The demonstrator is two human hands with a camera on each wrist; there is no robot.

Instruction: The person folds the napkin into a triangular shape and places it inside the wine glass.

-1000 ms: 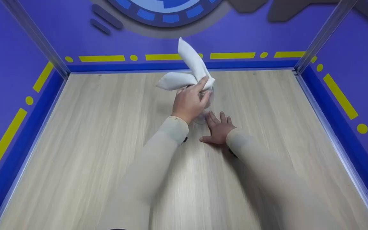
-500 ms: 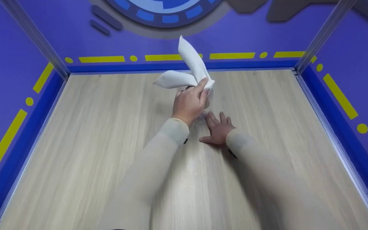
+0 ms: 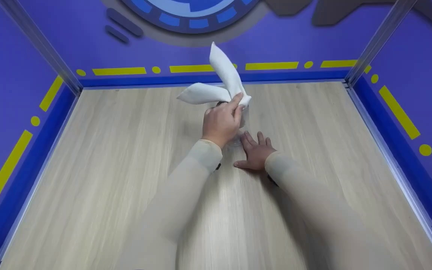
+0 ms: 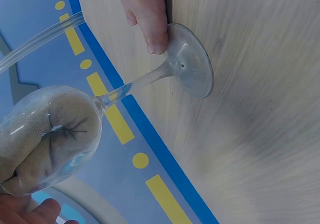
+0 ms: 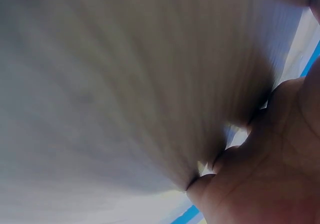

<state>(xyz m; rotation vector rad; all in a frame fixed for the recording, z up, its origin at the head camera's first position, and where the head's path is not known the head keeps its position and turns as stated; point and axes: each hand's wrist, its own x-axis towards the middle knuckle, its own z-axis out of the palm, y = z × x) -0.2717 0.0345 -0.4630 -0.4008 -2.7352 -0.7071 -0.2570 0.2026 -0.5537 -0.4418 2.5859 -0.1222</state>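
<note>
A clear stemmed wine glass (image 4: 137, 84) stands on the table, its bowl stuffed with a folded cloth napkin (image 4: 62, 126). Above the rim the white napkin (image 3: 225, 69) spreads into two pointed leaves, one rising and one leaning left. My left hand (image 3: 221, 122) grips around the napkin's base at the rim, its index finger lying on the cloth; part of that grip is hidden from the head view. With fingers spread on the tabletop, my right hand (image 3: 258, 152) touches the glass foot (image 4: 192, 64) with a fingertip. Its palm (image 5: 265, 174) shows in the right wrist view.
The pale wood-grain table (image 3: 107, 168) is bounded by blue-purple walls (image 3: 144, 48) with yellow dashes at the back and both sides. Metal corner posts (image 3: 383, 37) stand at the back corners.
The left leaf of the napkin has swung slightly outward to the left. My left thumb has shifted a little on the cloth; the right hand stays in place.
</note>
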